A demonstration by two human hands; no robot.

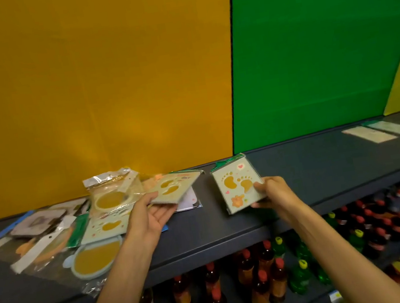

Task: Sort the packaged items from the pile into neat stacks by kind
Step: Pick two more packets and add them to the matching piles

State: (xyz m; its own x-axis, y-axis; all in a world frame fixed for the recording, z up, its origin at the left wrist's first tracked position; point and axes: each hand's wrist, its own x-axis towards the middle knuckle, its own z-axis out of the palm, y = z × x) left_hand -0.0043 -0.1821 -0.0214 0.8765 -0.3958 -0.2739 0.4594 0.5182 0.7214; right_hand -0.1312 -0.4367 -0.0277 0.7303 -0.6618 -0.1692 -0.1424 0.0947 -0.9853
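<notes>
Left hand [151,214] pinches a footprint card [173,187] over the pile [79,221]; right hand [273,191] grips a footprint stack [238,187] on the shelf [326,171].

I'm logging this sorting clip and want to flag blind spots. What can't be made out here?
Head view:
- Pile: lower packets hidden by those on top.
- Far stacks: too small and blurred to tell the kind.
- Footprint packet under right hand: number stacked unclear.
- Left hand's packet: print blurred.

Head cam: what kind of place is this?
Probably a shop aisle: a long dark shelf with packaged items piled on it, and rows of capped drink bottles stocked on the shelf below.
</notes>
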